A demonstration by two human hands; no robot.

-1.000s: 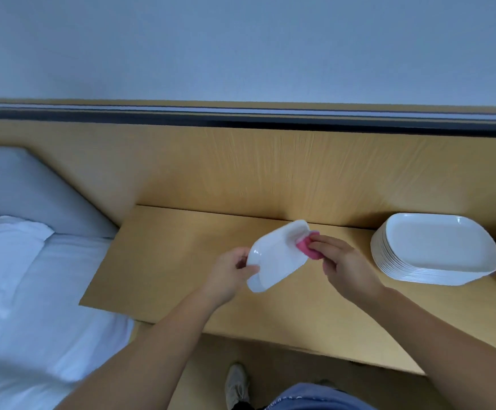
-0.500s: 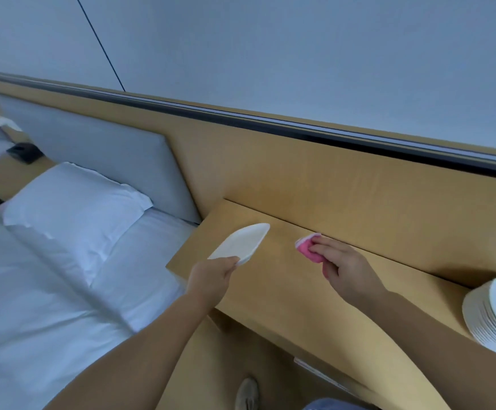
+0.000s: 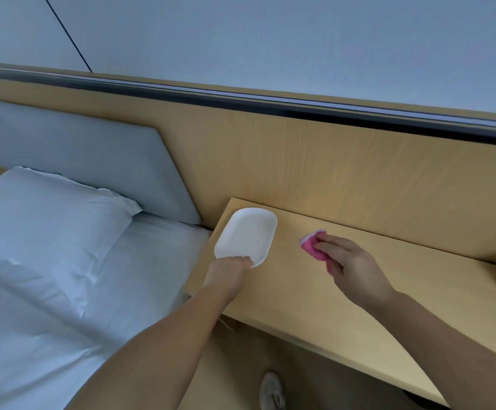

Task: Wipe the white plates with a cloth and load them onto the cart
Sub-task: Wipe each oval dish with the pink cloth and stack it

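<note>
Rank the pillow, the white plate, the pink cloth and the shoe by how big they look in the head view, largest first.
1. pillow, by far the largest.
2. white plate, held in the left hand.
3 and 4. shoe and pink cloth look similar; the right hand covers part of the cloth, so I won't rank them.

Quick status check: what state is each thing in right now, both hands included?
White plate: held by its near rim, over the left end of the wooden shelf.
Pink cloth: bunched under the fingers, apart from the plate.
Left hand: gripping the plate.
Right hand: holding the cloth.
Pillow: lying on the bed.
</note>
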